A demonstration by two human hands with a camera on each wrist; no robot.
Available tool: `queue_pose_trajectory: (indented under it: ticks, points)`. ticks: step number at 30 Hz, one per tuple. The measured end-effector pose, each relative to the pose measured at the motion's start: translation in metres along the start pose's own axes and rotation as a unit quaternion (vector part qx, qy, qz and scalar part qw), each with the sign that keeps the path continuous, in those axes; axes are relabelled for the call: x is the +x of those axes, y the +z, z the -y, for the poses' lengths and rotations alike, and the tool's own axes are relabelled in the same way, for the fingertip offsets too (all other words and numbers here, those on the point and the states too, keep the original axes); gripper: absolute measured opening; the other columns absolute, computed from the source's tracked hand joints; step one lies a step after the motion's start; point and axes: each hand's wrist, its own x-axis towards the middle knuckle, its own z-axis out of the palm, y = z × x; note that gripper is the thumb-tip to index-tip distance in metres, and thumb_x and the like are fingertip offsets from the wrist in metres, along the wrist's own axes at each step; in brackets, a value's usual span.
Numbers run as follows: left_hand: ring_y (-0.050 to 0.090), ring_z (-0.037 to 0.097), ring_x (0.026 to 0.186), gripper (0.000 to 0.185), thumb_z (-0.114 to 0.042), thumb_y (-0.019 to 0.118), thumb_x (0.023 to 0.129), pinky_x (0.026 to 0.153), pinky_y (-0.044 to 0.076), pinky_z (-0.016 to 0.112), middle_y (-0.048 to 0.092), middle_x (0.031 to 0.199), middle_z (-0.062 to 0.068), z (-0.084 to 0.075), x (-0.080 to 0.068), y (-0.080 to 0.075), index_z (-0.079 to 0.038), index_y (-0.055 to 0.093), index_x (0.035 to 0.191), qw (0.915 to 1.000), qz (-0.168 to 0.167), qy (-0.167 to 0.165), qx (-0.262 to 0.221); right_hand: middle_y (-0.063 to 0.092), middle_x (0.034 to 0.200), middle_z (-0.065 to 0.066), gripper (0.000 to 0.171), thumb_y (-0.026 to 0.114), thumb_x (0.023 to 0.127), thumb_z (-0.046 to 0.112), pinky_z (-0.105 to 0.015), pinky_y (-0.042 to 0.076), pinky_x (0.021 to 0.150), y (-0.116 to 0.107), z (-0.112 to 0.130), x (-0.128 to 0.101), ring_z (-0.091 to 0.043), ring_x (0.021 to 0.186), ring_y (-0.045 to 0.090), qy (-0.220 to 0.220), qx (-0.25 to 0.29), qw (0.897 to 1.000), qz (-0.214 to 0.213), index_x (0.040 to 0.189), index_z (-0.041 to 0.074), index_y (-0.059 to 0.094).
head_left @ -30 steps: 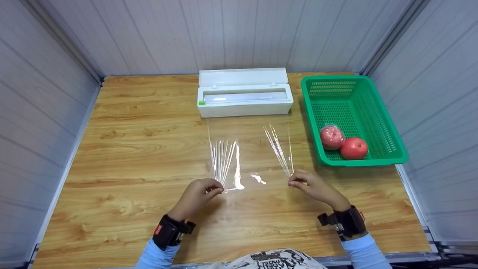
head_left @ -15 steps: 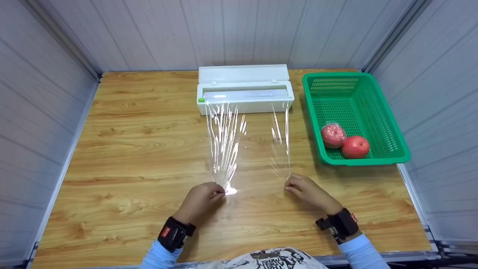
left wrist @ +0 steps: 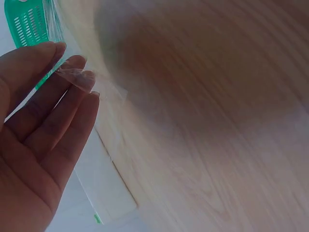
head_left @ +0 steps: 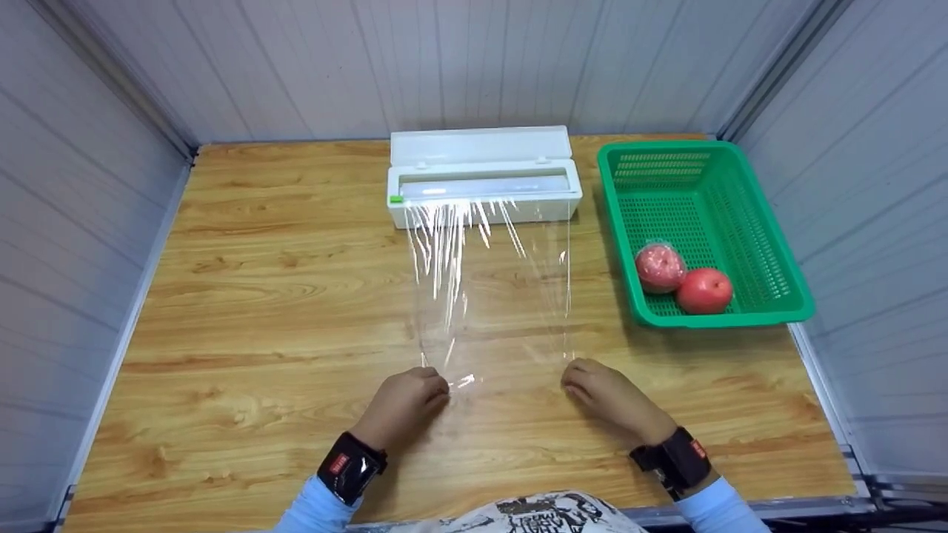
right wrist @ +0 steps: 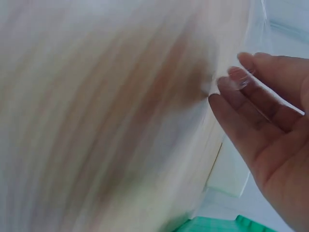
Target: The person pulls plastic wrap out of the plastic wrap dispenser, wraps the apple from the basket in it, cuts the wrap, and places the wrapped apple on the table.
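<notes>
A sheet of clear plastic wrap [head_left: 492,296] stretches from the white dispenser box [head_left: 485,212] at the back toward me, creased most on its left side. My left hand [head_left: 406,400] pinches its near left corner between thumb and fingers; in the left wrist view a bit of the film [left wrist: 77,77] lies over the fingertips. The near right corner is pinched by my right hand [head_left: 611,396], and film [right wrist: 241,79] shows at those fingertips in the right wrist view. The box lid [head_left: 480,146] is tipped back, with the roll [head_left: 485,185] visible inside.
A green basket [head_left: 800,300] stands to the right of the box. In it lie a film-wrapped red round fruit [head_left: 659,267] and a bare red one [head_left: 703,291], side by side. A small green slider [head_left: 396,199] sits at the box's left front. Wall panels enclose the wooden table [head_left: 259,311].
Both hands have drawn slightly toward me, still pinching the wrap. The film now runs from the box's front top edge, where before it lay lower, and its creases have shifted.
</notes>
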Motion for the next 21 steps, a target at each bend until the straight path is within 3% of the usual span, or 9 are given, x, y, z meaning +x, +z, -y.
queue_pose_trajectory:
  ticks: [6,13,21]
  points:
    - [0.061,0.011,0.074,0.005,-0.017,0.068,0.086,0.068,0.053,0.027,0.063,0.079,-0.005,0.000,0.001,0.001,-0.014,0.071,0.083,1.0000,-0.006,0.002,-0.004,0.064,0.105,-0.007,0.026,0.063,0.089,0.009,-0.032,0.054,0.084,0.003,0.010,-0.008,-0.020,0.099,0.061,0.005,-0.046,0.999,-0.017,0.114,0.005,0.064]
    - [0.062,0.011,0.077,0.005,-0.018,0.068,0.086,0.071,0.053,0.027,0.063,0.082,-0.004,0.001,0.001,0.004,-0.014,0.071,0.086,0.9999,0.013,-0.005,-0.010,0.061,0.105,-0.011,0.025,0.073,0.078,0.002,-0.033,0.054,0.082,0.011,0.007,-0.013,-0.023,0.098,0.059,-0.060,-0.061,0.994,-0.074,0.102,0.001,0.067]
    - [0.061,0.011,0.078,0.004,-0.017,0.068,0.086,0.071,0.053,0.027,0.063,0.083,-0.005,0.000,0.002,0.005,-0.014,0.071,0.086,0.9997,0.015,-0.016,-0.012,0.062,0.109,-0.010,0.033,0.071,0.079,0.004,-0.037,0.053,0.086,0.013,0.009,-0.017,-0.024,0.103,0.058,-0.049,-0.067,0.995,-0.055,0.111,0.002,0.064]
